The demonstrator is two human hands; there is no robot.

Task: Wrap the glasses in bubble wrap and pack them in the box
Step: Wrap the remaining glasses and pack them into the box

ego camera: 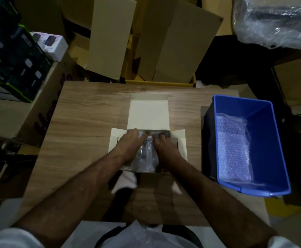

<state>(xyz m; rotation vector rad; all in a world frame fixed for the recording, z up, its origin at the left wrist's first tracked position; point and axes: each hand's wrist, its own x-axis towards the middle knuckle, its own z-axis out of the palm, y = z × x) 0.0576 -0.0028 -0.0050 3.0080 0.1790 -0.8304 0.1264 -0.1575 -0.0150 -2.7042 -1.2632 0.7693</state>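
While both hands work inside it, one wood-grain laminate desk [85, 111] carries everything: flat rectangular top, matte. One blue plastic bin [264, 111], rectangular with smooth walls, sits at the desk's right edge with one crinkly bubble wrap sheet [233, 149] lying in it. One white cardboard box [148, 111] sits at centre, lid flap laid open away from the person, side flaps spread. One bubble-wrapped bundle [146, 158], glossy and dark inside, lies in the box; contents too blurred to confirm as glasses. Left hand [130, 144] and right hand [164, 145]: grip is fingers curled down onto the bundle's far edge, pressing it.
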